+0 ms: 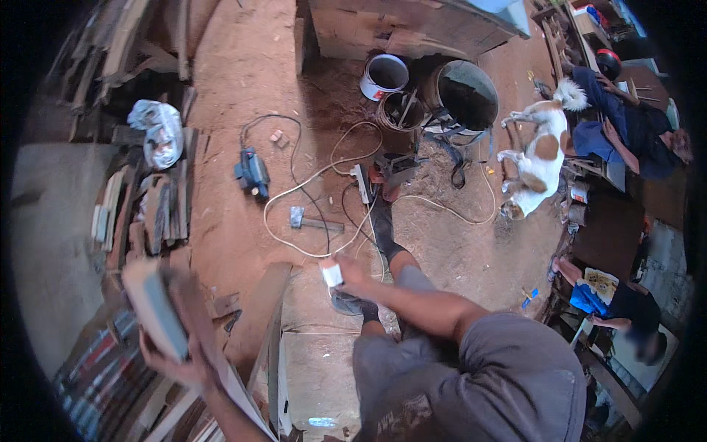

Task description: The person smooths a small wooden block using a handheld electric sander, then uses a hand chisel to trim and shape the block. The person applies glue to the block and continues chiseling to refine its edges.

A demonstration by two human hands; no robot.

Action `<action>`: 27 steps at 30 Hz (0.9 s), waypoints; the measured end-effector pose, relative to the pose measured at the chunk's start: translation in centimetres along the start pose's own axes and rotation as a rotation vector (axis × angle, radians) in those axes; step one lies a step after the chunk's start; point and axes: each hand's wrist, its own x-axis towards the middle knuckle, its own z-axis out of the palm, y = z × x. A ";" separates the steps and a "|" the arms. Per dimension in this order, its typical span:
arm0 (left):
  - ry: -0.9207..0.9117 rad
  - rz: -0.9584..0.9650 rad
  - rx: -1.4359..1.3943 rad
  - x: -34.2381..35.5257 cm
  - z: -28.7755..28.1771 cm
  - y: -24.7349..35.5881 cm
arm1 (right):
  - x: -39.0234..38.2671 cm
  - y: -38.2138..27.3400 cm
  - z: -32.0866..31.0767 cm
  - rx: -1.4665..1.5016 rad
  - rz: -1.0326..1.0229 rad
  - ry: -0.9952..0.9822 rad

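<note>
Above a reddish dirt floor (228,66), gripping a pale block (156,313) in the left hand (190,362); clasping a small white piece (331,275) in the right hand (356,280), with looped pale cable (266,214) just beyond it.

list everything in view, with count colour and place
dog: 1, white and brown, right of centre
buckets: 3, one white, two darker, top centre
power tool: 1, blue, left of centre
power strip: 1, white, centre
cords: several, pale and dark, centre
plastic bag: 1, whitish, upper left
wood: many pieces, brown, left side
people: 2, dark clothes, right
block: 1, pale, lower left
small item: 1, white, centre
left hand: 1, bare, holding the block
right hand: 1, bare, holding the item
shirt: 1, grey, bottom
</note>
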 end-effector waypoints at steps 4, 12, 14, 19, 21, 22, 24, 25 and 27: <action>0.221 0.127 -0.360 1.4 -0.3 1.1 | -5.5 -10.5 -3.0 0.451 0.286 0.049; -0.165 0.114 -0.824 -16.4 -7.5 9.0 | -28.3 -21.5 -0.3 0.769 0.093 -0.179; -0.382 0.359 -0.860 -20.5 -9.7 11.9 | -32.0 -21.3 1.0 0.764 0.027 -0.184; -0.541 -0.081 -1.031 -28.9 -11.3 6.5 | -36.1 -18.9 4.8 0.456 -0.048 -0.176; -0.513 -0.066 -1.040 -30.7 -12.9 4.7 | -37.2 -17.8 5.8 0.391 -0.079 -0.264; -0.527 -0.095 -1.062 -31.6 -13.8 3.6 | -37.9 -18.0 6.5 0.345 -0.088 -0.330; -0.569 -0.149 -1.119 -32.9 -14.5 2.5 | -39.4 -19.0 7.1 0.250 -0.105 -0.442; -0.604 -0.225 -1.065 -32.9 -15.6 3.0 | -39.4 -18.8 7.4 0.237 -0.126 -0.448; -0.642 -0.325 -1.014 -32.8 -17.6 3.9 | -39.3 -18.1 8.2 0.216 -0.174 -0.466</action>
